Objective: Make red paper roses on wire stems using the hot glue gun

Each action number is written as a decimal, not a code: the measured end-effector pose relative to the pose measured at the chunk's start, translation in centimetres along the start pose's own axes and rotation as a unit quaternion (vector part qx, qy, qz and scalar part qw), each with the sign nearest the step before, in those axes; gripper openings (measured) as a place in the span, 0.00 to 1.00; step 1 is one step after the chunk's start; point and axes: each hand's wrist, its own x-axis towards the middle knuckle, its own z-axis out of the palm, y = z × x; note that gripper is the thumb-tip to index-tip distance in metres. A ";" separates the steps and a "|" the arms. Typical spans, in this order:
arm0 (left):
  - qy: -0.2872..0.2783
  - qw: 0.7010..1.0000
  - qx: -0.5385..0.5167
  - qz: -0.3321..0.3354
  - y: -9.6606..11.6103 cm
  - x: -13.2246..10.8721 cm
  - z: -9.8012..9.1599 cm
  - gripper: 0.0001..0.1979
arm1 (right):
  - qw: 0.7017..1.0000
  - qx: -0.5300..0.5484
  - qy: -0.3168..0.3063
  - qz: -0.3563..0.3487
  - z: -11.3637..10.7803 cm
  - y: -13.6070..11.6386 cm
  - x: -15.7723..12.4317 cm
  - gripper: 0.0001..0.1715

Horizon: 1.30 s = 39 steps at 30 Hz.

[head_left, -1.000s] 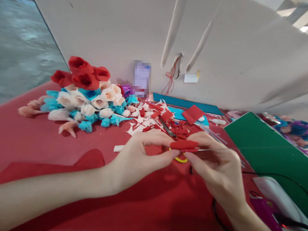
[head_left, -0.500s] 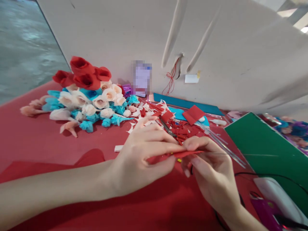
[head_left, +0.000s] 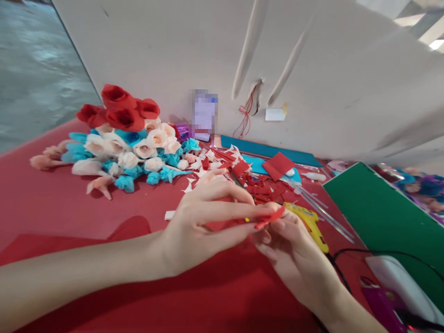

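Observation:
Between the fingertips of both hands is a small piece of red paper (head_left: 274, 216), curled at its edges. My left hand (head_left: 208, 222) pinches its left end between thumb and fingers. At its right end, the thumb and fingers of my right hand (head_left: 294, 249) are closed on it, with the fingertips bent underneath. A yellow glue gun (head_left: 314, 225) lies on the red table just behind my right hand, partly covered by it. Red paper scraps (head_left: 260, 187) are heaped beyond the fingers.
Red, white and blue paper flowers (head_left: 128, 143) are piled at the left. Clear glue sticks (head_left: 322, 212) lie beside a green board (head_left: 381, 217) on the right. A white power strip (head_left: 398, 277) and a cable are at the lower right. A phone (head_left: 204, 115) leans on the wall.
My right hand has shifted slightly left and turned, tilting the red paper up at its right end. The glue gun behind it now shows, while the scissors are mostly covered.

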 end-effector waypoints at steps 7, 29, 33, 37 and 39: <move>0.003 0.998 0.012 0.054 -0.5 0.1 -0.3 0.07 | 0.999 0.031 0.019 0.036 0.2 0.6 0.0 0.02; 0.088 0.920 -0.260 -0.278 -0.4 0.3 0.4 0.06 | 0.754 -0.555 0.044 -0.350 1.4 -1.4 -3.5 0.12; 0.071 0.905 -0.291 -0.302 -0.4 0.1 0.6 0.04 | 0.699 -0.601 0.117 -0.369 0.4 -1.3 -2.0 0.11; 0.037 0.905 -0.303 -0.295 -0.3 0.1 0.8 0.05 | 0.794 -0.537 0.044 -0.280 0.2 -1.0 -0.5 0.06; 0.037 0.909 -0.294 -0.293 -0.2 0.1 0.8 0.06 | 0.828 -0.504 0.033 -0.242 0.3 -0.9 -0.4 0.08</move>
